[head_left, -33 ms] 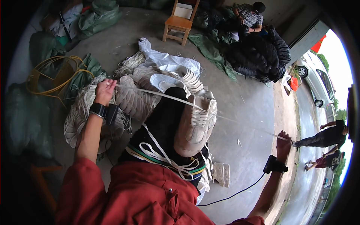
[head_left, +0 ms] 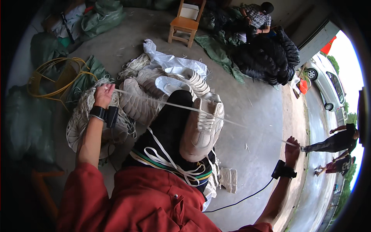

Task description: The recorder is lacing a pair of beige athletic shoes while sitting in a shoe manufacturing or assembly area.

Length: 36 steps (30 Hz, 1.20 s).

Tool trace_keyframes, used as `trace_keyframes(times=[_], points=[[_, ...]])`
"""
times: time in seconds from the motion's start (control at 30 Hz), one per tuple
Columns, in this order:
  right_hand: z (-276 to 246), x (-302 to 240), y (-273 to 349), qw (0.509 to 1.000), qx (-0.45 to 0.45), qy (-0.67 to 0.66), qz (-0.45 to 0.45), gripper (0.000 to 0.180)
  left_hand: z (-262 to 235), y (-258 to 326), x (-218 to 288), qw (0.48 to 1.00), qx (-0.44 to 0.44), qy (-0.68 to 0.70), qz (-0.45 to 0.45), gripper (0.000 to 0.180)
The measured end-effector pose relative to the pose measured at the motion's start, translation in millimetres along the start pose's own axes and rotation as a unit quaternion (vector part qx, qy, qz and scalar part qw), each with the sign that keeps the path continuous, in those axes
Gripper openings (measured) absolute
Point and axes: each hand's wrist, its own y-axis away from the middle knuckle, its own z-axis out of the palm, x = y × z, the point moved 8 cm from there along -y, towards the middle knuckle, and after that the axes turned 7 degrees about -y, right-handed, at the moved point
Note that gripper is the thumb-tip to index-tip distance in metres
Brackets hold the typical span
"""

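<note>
An off-white sneaker (head_left: pixel 201 133) is propped on the lap (head_left: pixel 169 125), seemingly for steadiness, its shoelace (head_left: pixel 177 105) drawn taut between left hand (head_left: pixel 103 95), ten o'clock, and right hand (head_left: pixel 292 148), three o'clock, both closed on it.

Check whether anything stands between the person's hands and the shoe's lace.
Nothing visible does: the left hand and right hand each grip the lace, stretched out either side of the shoe. It passes in front of the knee, which doesn't cover it.
</note>
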Motion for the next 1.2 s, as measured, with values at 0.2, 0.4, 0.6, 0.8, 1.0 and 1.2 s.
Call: trace_keyframes(times=[0.2,0.4,0.6,0.8,1.0,1.2], points=[[-58,29,13,0.986,0.161,-0.050,0.014,0.023,23,39,-47,0.974,-0.022,-0.220,-0.048,0.021],[-23,50,34,0.988,0.148,-0.028,0.042,0.014,220,176,-110,0.859,-0.368,-0.355,0.001,0.011],[-78,54,64,0.965,0.259,0.001,0.034,0.013,255,217,-157,0.781,-0.471,-0.402,-0.075,0.010],[-95,95,76,0.969,0.211,0.090,0.087,0.025,253,214,-163,0.799,-0.464,-0.372,-0.090,0.013],[-7,151,81,0.960,0.110,0.229,0.122,0.028,259,215,-159,0.796,-0.448,-0.399,-0.075,0.012],[128,212,80,0.921,-0.102,0.360,0.107,0.017,284,220,-132,0.692,-0.422,-0.532,0.246,0.006]])
